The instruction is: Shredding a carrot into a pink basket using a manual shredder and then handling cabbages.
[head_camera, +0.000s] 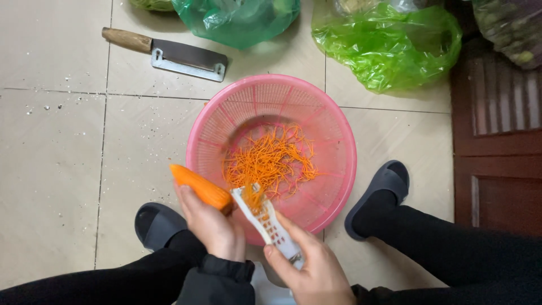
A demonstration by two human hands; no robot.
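Observation:
My left hand grips an orange carrot, its lower end pressed against a white grater. My right hand holds the grater by its lower end, tilted over the near rim of a round pink plastic basket. Thin orange carrot shreds lie in a loose heap on the basket's bottom, and a few cling to the grater's top. The basket sits on the tiled floor between my two feet.
A cleaver with a wooden handle lies on the tiles behind the basket. Green plastic bags of produce sit at the back. My dark slippers flank the basket. A brown wooden door stands at right.

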